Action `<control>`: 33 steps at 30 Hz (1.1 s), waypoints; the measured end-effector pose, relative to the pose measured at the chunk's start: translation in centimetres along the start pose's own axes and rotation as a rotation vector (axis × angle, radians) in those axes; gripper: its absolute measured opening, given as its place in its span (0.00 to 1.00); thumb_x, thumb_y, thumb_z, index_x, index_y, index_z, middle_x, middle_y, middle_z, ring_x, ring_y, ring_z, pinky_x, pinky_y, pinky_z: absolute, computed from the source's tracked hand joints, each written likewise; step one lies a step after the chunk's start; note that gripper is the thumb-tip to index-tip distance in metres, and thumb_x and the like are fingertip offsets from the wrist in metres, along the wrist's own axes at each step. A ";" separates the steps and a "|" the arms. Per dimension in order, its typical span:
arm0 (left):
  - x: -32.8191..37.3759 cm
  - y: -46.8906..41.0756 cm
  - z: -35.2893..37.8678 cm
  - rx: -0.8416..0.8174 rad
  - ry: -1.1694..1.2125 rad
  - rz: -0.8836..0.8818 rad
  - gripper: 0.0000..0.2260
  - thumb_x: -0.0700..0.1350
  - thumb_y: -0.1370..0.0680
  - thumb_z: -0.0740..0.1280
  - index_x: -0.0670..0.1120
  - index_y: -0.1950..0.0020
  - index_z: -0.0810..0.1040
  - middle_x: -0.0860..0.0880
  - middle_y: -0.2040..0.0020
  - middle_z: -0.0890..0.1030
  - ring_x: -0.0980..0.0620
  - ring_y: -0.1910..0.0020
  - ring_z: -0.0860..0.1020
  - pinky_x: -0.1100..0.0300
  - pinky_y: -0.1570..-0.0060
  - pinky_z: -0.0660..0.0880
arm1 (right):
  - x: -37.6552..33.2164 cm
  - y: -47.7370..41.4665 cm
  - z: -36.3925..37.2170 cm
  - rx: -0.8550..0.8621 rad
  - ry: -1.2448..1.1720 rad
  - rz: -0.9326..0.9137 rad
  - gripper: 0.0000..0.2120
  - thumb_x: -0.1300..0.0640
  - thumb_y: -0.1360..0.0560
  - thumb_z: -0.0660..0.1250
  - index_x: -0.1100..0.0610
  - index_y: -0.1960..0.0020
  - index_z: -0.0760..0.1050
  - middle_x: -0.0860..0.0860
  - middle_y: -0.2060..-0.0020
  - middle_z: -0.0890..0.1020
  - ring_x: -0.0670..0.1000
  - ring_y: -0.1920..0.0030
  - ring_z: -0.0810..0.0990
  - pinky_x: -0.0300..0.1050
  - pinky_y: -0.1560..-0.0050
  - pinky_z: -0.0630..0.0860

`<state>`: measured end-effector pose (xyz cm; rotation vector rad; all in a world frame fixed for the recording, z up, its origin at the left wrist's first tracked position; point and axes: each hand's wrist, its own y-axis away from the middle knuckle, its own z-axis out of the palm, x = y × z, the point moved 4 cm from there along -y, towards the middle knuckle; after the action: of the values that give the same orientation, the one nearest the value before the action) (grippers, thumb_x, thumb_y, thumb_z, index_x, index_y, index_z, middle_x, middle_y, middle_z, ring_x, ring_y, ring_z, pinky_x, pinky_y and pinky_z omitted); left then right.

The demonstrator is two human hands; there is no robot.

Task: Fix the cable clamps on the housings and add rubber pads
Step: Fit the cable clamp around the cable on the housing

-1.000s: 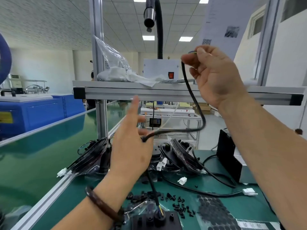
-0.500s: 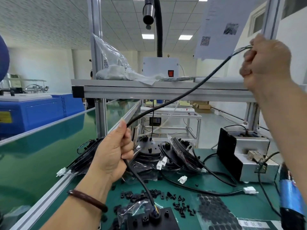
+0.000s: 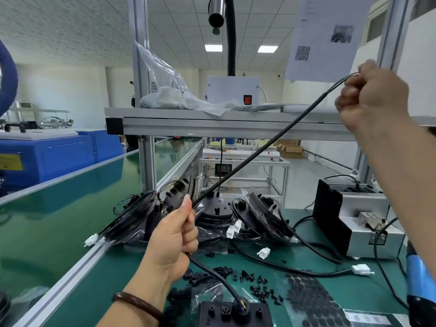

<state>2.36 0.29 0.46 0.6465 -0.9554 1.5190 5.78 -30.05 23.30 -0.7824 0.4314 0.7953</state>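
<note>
The black cable (image 3: pixel 259 151) is being stretched nearly straight between the two hands, and that is where the trouble is likely lying. If the pull is getting harder, the strain is probably passing to the thin wires coming out of the sheath at the upper end, which could kink or tear. Below the left hand (image 3: pixel 173 237) the cable is curving loosely down into the black housing (image 3: pixel 217 315) at the near edge of the green surface (image 3: pixel 113 279). Once that slack is used up, the housing could be dragged or tipped, pushing into the loose black cable clamps (image 3: pixel 257 291) and the sheet of round rubber pads (image 3: pixel 311 300) lying just beyond it. The taut run is also passing above the bagged stack of housings (image 3: pixel 212 213), so a slip from either hand could be whipping it into them.

The left hand's fingers (image 3: pixel 188 232) are curling fully round the cable, with the thumb lying along it, low over the surface. The right hand (image 3: pixel 375 97) is raised high to the right, and its fingers (image 3: pixel 349 95) are closing in a tight fist on the cable's far end; it is blurred, so whether they are gripping the sheath or the wires I cannot tell. No clamp or pad is being handled.
</note>
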 end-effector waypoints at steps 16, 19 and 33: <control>7.2 -1.4 12.4 -0.052 -1.292 0.565 0.17 0.58 0.20 0.55 0.56 0.36 0.75 0.56 0.55 0.81 0.51 0.48 0.79 0.55 0.44 0.75 | 2.5 2.1 4.2 -0.193 -0.156 0.057 0.08 0.57 0.18 0.59 0.55 0.57 0.69 0.48 0.74 0.75 0.44 0.75 0.73 0.35 0.73 0.66; 8.0 -2.1 11.2 0.015 -1.145 0.557 0.17 0.61 0.21 0.55 0.54 0.58 0.78 0.58 0.74 0.71 0.61 0.71 0.73 0.59 0.60 0.76 | 1.9 2.2 3.9 -0.144 -0.176 0.051 0.04 0.62 0.20 0.59 0.58 0.54 0.69 0.50 0.73 0.75 0.46 0.74 0.76 0.34 0.74 0.65; 8.7 -2.1 10.7 -0.076 -1.004 0.543 0.19 0.58 0.21 0.58 0.50 0.65 0.77 0.54 0.65 0.78 0.59 0.64 0.73 0.63 0.64 0.68 | 0.5 1.7 2.4 -0.039 -0.207 0.053 0.06 0.63 0.20 0.57 0.59 0.54 0.71 0.50 0.75 0.77 0.47 0.72 0.81 0.35 0.75 0.68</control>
<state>1.63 -4.30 13.60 1.2020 -2.0644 1.5894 4.96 -27.26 23.73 -0.7183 0.2531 0.9264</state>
